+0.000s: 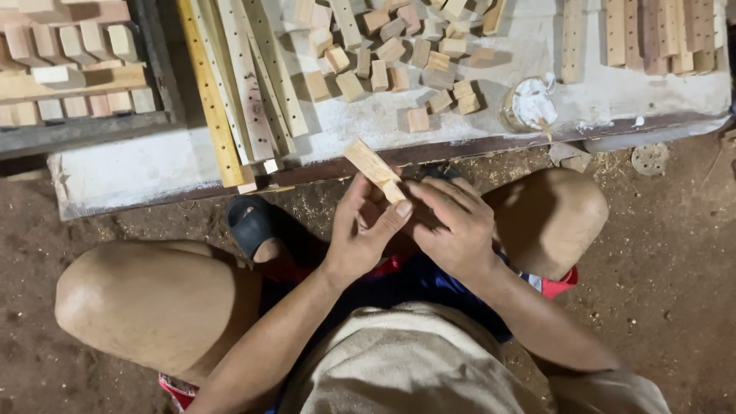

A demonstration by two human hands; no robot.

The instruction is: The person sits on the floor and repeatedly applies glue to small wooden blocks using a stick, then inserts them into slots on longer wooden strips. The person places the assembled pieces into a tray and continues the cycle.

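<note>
A short wooden slat [373, 169] juts up at a slant from between two bare hands, held above the person's lap at the edge of a low workbench [138, 165]. The left hand [364, 230] curls its fingers around the slat's lower end, thumb pressed along it; the right hand [456, 222] closes beside it, fingertips touching the same end. Small wooden blocks [399, 57], drilled strips [245, 77] and a glue pot [529, 105] lie on the bench.

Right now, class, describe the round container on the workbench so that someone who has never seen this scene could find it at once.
Start at the long, white-stained wooden workbench across the top of the view and follow its front edge to the right. Just past the scattered small wooden blocks sits a small round container of white paste. It is the only round, white-filled thing among straight-edged pieces of wood.
</note>
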